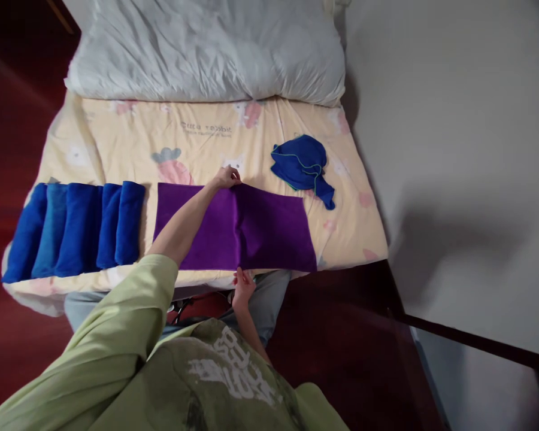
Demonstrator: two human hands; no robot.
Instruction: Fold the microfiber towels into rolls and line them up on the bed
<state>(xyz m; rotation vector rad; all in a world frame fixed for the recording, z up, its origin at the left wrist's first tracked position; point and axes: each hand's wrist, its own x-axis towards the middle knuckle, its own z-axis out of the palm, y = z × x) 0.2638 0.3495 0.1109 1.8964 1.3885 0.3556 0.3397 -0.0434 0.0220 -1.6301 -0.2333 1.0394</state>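
A purple towel [273, 227] lies spread crosswise on the bed, with a raised ridge down its middle. My left hand [227, 177] reaches across it and pinches the far edge near the centre. Opposite, at the near edge, my right hand [243, 290] has thumb and fingers closed on the hem. Left of the towel, several folded blue towels [81, 227] lie side by side in a row. Beyond the towel's right half is a crumpled blue towel [299, 160] with light green edging.
The bed's cream sheet [130, 140] carries rabbit and strawberry prints. A bulky pale quilt [206, 51] covers the far end. A white wall [458, 149] runs along the right, and dark red floor [18, 131] shows on the left.
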